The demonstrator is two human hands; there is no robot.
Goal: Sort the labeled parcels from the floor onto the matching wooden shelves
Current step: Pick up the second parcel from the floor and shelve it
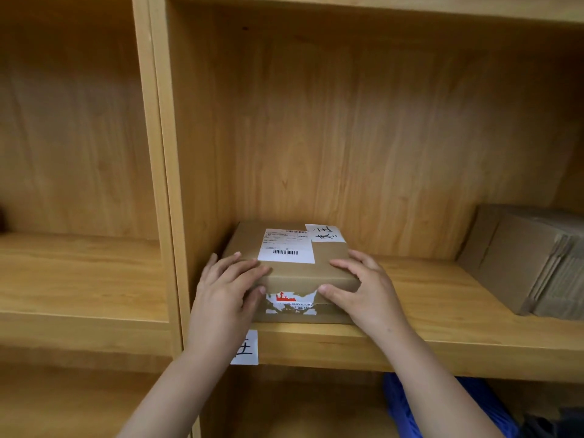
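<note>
Wooden shelf (pixel 442 336) bears cardboard parcel (pixel 292 273); your left hand (pixel 226 295) and right hand (pixel 363 292) clasp its front corners, fingers curled on top.

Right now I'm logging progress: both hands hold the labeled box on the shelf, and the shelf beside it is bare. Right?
Not bare: the head view shows another cardboard box at the right end of that shelf. Both hands, left and right, do hold the labeled box.
</note>
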